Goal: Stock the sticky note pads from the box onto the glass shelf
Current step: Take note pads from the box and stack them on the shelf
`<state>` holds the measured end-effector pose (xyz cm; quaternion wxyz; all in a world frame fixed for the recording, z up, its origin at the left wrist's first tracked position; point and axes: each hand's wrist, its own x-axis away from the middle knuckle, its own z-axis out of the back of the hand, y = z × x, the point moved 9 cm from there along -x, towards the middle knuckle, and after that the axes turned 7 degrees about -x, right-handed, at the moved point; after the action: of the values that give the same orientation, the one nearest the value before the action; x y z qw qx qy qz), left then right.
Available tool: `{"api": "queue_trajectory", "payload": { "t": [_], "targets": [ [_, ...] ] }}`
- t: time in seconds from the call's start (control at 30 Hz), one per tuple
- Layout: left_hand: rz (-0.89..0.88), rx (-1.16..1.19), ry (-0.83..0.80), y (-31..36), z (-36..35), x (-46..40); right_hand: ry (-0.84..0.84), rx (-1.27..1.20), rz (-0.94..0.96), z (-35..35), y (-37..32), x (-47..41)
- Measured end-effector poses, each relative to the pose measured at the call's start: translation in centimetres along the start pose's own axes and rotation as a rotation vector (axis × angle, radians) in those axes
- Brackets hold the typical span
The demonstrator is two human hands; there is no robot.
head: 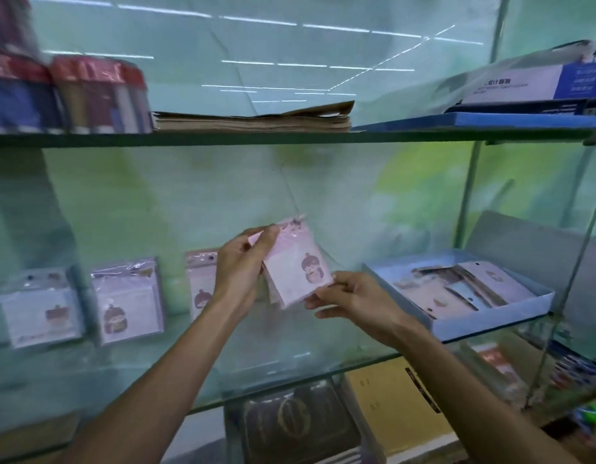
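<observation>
Being gripped by left hand (238, 266) and right hand (351, 301), a sticky note pad (296, 266) awaits standing on the glass shelf (289, 356) below.

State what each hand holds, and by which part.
Both hold pink sticky note pads: left hand grips the upper left edge, right hand pinches the lower right corner.

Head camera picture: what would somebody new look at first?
Probably the pink sticky note pads with a cartoon child, held mid-frame above the glass shelf by the left hand and right hand. Next, three packs standing at the left, and the blue box at the right.
</observation>
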<state>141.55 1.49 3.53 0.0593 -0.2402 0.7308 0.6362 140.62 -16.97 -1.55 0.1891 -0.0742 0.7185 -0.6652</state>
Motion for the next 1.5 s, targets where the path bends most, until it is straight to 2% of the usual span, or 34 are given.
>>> {"api": "queue_trajectory", "payload": {
  "t": [0.13, 0.3, 0.47, 0.73, 0.97, 1.27, 1.37, 1.5],
  "targets": [
    [0.009, -0.068, 0.016, 0.5, 1.7, 0.3, -0.070, 0.110, 0.006, -1.8, -0.4, -0.6],
    [-0.025, -0.263, -0.030, 0.8, 2.3, 1.4, 0.072, 0.170, 0.207, -1.3, -5.1, -2.1],
    [-0.052, -0.375, -0.080, 0.3, 2.3, 2.3, 0.011, 0.378, 0.293, -2.1, -7.0, -3.3],
    [-0.030, -0.522, -0.107, -1.8, 3.7, 3.6, 0.249, 0.292, 0.221, 2.4, -4.0, -6.7],
    [0.013, -0.557, -0.153, -3.0, 3.9, 3.9, 0.297, 0.335, 0.207, 2.1, -2.7, -9.3],
    [0.017, -0.576, -0.207, -4.0, 2.5, 3.8, 0.375, 0.298, 0.269, 3.3, -3.7, -8.2],
    [-0.003, -0.563, -0.231, -4.1, 1.0, 3.6, 0.401, 0.390, 0.317, 5.0, -4.7, -6.9],
    [-0.036, -0.543, -0.274, -4.2, -1.9, 3.5, 0.428, 0.704, 0.393, 8.5, -6.2, -4.9]
  ]
}}
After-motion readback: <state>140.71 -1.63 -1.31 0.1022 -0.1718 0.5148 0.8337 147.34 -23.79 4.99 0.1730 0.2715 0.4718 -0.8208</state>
